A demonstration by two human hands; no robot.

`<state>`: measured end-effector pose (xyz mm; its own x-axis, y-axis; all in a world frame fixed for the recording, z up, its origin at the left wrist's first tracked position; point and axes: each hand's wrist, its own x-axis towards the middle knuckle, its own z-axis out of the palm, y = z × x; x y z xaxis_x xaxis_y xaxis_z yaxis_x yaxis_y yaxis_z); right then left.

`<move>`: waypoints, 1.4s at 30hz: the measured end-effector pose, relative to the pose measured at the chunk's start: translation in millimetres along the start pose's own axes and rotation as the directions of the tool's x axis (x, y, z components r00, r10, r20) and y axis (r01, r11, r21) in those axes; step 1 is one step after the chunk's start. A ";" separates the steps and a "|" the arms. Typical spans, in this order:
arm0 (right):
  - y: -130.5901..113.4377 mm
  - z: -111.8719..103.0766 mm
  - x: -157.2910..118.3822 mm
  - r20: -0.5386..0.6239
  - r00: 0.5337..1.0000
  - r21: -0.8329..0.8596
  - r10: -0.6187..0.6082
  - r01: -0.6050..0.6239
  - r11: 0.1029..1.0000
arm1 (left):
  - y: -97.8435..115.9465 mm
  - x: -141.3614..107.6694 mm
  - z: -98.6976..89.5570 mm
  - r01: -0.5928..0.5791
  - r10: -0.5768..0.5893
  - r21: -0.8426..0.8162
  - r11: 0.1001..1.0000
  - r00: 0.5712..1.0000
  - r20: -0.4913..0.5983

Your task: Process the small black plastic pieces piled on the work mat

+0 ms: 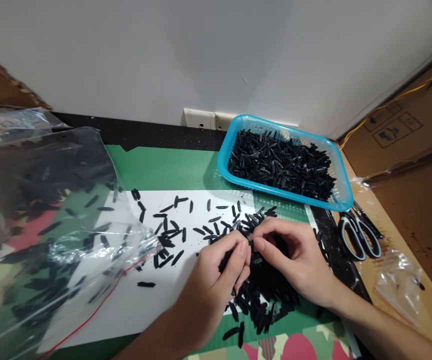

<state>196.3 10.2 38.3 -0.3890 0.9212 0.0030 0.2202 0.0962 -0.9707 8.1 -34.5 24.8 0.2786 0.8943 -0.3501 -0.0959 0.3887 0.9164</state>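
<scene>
My left hand (226, 267) is closed, thumb pressed against the bent fingers. Beside it, my right hand (294, 250) pinches with thumb and forefinger, the two sets of fingertips almost touching. A small dark bit shows between them, mostly hidden, so I cannot make out its kind. Below both hands lies a heap of small, narrow black pieces (263, 300). More of these black pieces lie scattered over a white sheet (118, 305) to the left. Behind my right hand, a blue plastic basket (345, 192) holds a mass of similar black slivers.
A clear zip bag (62, 200) with a red seal line covers the left side. Grey-handled scissors (358, 237) lie right of the basket, near a small clear bag (399, 285). A cardboard box (414, 150) stands at right; a socket strip (201, 120) runs along the wall.
</scene>
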 end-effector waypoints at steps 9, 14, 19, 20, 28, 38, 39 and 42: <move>4.6 0.9 -0.2 0.021 0.999 0.056 0.042 -0.043 0.998 | -4.0 4.5 -0.3 -0.030 0.031 0.026 0.999 0.999 -0.020; 4.9 -1.1 0.5 0.052 0.998 0.070 0.045 -0.049 0.996 | -5.0 5.8 -0.9 -0.022 0.022 -0.002 1.000 1.000 -0.016; 5.2 -3.1 1.8 0.042 0.999 0.042 0.009 -0.011 0.999 | -6.3 6.1 -1.6 0.012 -0.012 -0.072 0.997 1.000 -0.004; 5.7 -3.2 2.2 0.037 0.999 0.039 -0.006 0.004 0.999 | -6.5 6.1 -1.8 0.013 -0.013 -0.075 0.997 1.000 -0.003; 12.7 -4.7 10.2 0.034 0.993 0.029 -0.113 0.112 0.993 | -4.1 5.9 -8.1 -0.001 0.002 -0.065 0.998 1.000 0.007; 20.2 -1.5 17.0 0.020 0.989 0.011 -0.145 0.145 0.989 | 7.1 8.9 -14.3 -0.129 0.128 -0.043 0.991 0.991 -0.026; 20.5 -1.4 17.6 0.023 0.988 0.007 -0.152 0.152 0.988 | 8.5 9.4 -14.3 -0.134 0.133 -0.052 0.990 0.991 -0.023; 19.1 -2.3 19.2 0.027 0.985 -0.005 -0.172 0.172 0.985 | 11.8 11.2 -14.5 -0.135 0.134 -0.074 0.988 0.991 -0.025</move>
<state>195.1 30.5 20.3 -0.4453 0.8804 0.1632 0.1543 0.2550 -0.9546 -3.8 -16.7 28.9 0.2389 0.9436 -0.2294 -0.2034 0.2796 0.9383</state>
